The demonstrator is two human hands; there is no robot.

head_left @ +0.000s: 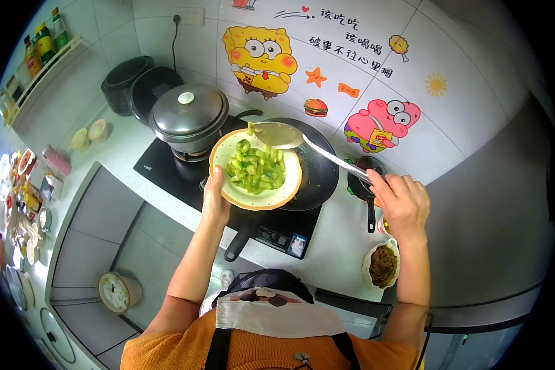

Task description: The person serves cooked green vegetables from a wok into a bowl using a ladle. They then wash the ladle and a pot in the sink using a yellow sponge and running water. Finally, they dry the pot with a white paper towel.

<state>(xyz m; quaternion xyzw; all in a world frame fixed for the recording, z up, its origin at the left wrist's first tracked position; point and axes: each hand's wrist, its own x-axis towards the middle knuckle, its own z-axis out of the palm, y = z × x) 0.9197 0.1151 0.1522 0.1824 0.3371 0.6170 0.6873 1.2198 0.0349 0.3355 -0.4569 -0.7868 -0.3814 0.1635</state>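
My left hand [216, 198] grips the lower left rim of a cream plate [245, 198] with an orange edge. Chopped green vegetable pieces [256, 169] are heaped on it. My right hand [401, 200] is closed round the handle of a metal spatula [324, 152], whose broad head lies over the plate's far rim. A green piece clings to the head's left tip. Behind and partly under the plate sits a black frying pan [320, 179] on the cooktop [160, 165]; its handle [243, 237] points toward me. The plate hides part of the pan's inside.
A lidded grey pot [188, 117] stands on the left burner, with dark pans [154, 86] behind it. Right of the cooktop are a bowl of brown food [382, 266] and a small black pan [369, 169]. A waste bin [118, 292] stands on the floor at left.
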